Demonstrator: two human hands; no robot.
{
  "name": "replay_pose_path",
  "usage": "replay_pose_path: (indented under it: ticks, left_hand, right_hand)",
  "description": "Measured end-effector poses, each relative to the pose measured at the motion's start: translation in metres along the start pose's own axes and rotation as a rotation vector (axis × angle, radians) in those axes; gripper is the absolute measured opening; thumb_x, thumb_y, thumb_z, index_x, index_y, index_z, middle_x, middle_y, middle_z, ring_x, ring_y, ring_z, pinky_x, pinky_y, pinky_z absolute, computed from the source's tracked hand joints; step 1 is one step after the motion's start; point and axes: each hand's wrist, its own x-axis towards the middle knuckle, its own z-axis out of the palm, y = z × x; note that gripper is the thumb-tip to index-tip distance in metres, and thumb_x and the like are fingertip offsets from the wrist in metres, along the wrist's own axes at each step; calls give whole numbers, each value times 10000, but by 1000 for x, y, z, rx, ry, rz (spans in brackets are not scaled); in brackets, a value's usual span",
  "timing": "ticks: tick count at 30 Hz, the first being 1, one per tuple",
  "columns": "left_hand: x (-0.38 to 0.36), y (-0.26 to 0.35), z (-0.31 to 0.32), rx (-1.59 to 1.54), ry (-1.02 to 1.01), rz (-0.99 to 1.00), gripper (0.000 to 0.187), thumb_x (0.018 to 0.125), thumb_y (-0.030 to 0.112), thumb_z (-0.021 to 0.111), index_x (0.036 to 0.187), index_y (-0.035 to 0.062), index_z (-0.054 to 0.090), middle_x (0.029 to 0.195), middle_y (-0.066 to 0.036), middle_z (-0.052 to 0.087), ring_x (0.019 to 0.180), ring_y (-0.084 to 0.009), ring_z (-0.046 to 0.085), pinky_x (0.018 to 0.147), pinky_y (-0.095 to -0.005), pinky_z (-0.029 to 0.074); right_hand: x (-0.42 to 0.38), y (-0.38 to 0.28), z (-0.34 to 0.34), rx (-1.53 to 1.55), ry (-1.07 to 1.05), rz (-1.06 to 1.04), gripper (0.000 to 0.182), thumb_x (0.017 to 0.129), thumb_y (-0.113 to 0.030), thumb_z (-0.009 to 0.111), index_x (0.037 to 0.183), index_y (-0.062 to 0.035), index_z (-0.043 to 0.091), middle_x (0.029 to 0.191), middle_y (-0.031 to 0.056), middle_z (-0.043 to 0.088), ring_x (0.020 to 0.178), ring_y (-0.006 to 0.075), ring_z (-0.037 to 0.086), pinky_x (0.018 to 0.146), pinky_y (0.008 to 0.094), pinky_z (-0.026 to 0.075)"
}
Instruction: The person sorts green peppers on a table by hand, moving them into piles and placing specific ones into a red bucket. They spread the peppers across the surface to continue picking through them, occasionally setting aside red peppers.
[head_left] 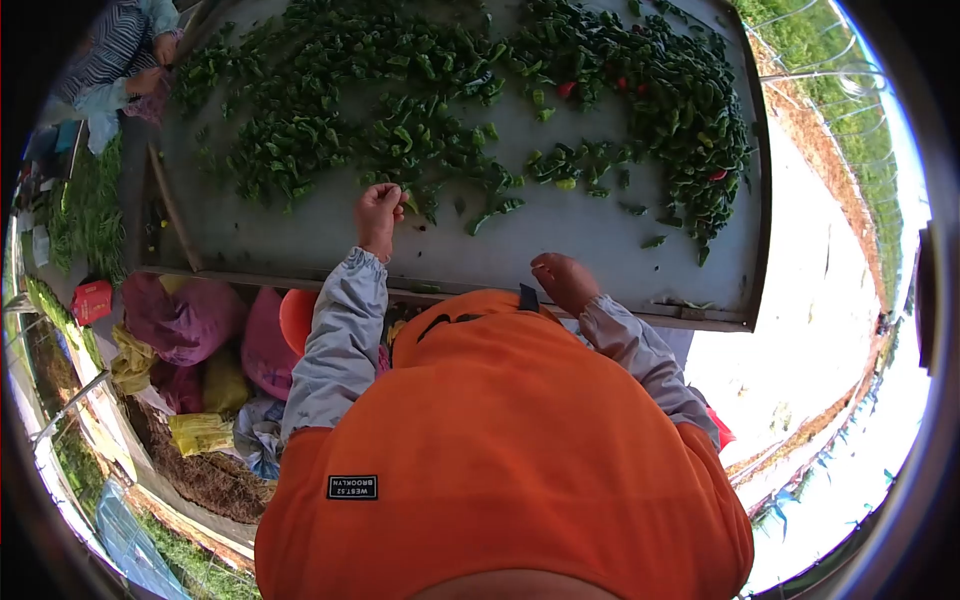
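Note:
Many green peppers [430,140] lie spread over a grey metal table [480,245], with a few red ones [566,90] among them. My left hand [380,215] is over the near side of the table, by the lower edge of the peppers. Its fingers are closed in a pinch, and anything between them is too small to make out. Nearer the table's front edge, my right hand [566,282] hangs with curled fingers. Whether it holds anything is hidden.
Pink bags [185,318], a yellow bag [202,433] and an orange container [297,318] stand below the table's front edge at the left. A wooden stick [174,210] lies along the table's left side. Another person's hands [160,60] show at the upper left.

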Motion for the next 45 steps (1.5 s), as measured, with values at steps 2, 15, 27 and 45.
replay_pose_path:
  ticks: [2,15,27,45]
  left_hand:
    - [-6,-1,-7,-9,8,-4,89,883,117,630,925,40,619,836,-57,682,619,-62,570,558,-206,470]
    - [-71,-19,-58,-66,58,-137,115,852,46,615,963,28,588,837,-74,675,629,-97,583,576,-225,483]
    - [-107,-17,15,-158,-325,-313,348,855,49,587,1179,8,466,945,-118,665,763,-163,652,666,-263,538]
    - [16,-65,-66,785,198,349,197,773,147,677,891,-9,662,753,-87,666,681,-198,639,620,-312,503]
  right_hand:
    - [39,-20,9,-141,-29,-80,209,867,-200,537,1018,-103,644,994,135,644,910,327,627,782,414,500]
    - [160,-73,67,-509,-43,-234,201,828,-125,553,1000,-44,616,1041,160,620,980,332,612,801,423,512]
    - [78,-89,50,52,-215,-388,240,780,-187,674,994,-78,682,874,127,643,774,309,621,682,390,490]
    - [-113,174,16,-847,-893,183,234,780,-227,600,907,-58,699,934,169,678,885,362,650,728,466,513]
